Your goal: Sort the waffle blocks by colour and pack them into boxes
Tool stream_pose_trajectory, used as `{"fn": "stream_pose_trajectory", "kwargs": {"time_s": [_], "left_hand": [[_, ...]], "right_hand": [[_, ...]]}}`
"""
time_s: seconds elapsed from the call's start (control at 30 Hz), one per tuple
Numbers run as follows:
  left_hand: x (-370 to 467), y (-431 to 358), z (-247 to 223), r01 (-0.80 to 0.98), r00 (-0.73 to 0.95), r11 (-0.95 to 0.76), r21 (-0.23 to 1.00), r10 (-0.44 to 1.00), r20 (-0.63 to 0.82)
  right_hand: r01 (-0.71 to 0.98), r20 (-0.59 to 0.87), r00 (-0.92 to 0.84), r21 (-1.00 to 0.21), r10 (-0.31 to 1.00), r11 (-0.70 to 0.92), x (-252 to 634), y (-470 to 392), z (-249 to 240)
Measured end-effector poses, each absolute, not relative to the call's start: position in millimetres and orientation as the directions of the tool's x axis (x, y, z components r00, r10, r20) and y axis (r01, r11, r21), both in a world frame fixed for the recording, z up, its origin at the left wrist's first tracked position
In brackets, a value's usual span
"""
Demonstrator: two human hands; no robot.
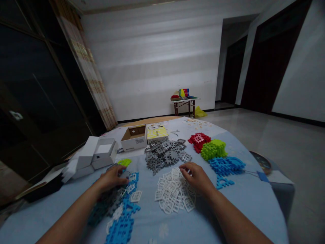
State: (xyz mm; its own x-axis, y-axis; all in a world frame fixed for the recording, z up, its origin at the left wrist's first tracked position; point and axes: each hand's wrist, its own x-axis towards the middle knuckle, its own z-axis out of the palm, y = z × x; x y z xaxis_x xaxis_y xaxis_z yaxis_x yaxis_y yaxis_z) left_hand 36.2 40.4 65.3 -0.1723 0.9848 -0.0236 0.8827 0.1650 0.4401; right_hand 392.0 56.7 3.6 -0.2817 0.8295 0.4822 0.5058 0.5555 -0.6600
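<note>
My left hand (113, 178) hovers low over a mixed heap of interlocking plastic pieces, its fingers bent and its thumb apart from them. Under and beside it lie dark grey pieces (116, 200), a strip of blue pieces (120, 230) and a few white window-shaped pieces (136, 196). At the upper right edge of a pile of white lattice window pieces (172, 193) is my right hand (196, 176), its thumb and forefinger apart. Nothing shows between them; whether its fingertips touch the pile I cannot tell. A small green piece (124, 162) lies just beyond my left hand.
Grey pieces (165, 154) are heaped beyond the white pile. Red (198, 139), lime green (214, 149) and blue pieces (225, 165) lie at the right. Open white boxes (105, 152), a cardboard box (133, 138) and a yellow box (156, 132) stand behind. The round table's edge (276, 200) curves at right.
</note>
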Motion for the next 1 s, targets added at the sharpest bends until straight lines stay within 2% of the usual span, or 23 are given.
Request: {"fn": "stream_pose_trajectory", "kwargs": {"time_s": [0.17,0.4,0.5,0.63,0.8,1.0], "left_hand": [[46,42,75,0.735,-0.129,0.140,0.664,0.989,-0.065],[66,65,65,0.636,-0.198,0.293,0.714,0.956,-0.216],[83,88,66,0.591,-0.197,0.272,0.759,0.962,-0.192],[104,116,72,0.530,-0.201,0.157,0.834,0.978,-0.056],[97,119,67,0.605,-0.276,0.102,0.790,0.957,0.088],[56,89,51,0.738,-0.171,0.058,0.672,0.980,0.103]], "right_hand": [[0.500,0.486,-0.286,-0.660,0.826,0.561,391,55,3],[0.502,0.477,-0.280,-0.667,0.833,0.550,391,54,5],[0.499,0.473,-0.287,-0.669,0.833,0.551,391,55,4],[0.499,0.470,-0.287,-0.671,0.835,0.549,391,56,3],[0.505,0.473,-0.282,-0.667,0.835,0.548,391,54,6],[0.504,0.479,-0.288,-0.661,0.829,0.556,392,54,6]]}}
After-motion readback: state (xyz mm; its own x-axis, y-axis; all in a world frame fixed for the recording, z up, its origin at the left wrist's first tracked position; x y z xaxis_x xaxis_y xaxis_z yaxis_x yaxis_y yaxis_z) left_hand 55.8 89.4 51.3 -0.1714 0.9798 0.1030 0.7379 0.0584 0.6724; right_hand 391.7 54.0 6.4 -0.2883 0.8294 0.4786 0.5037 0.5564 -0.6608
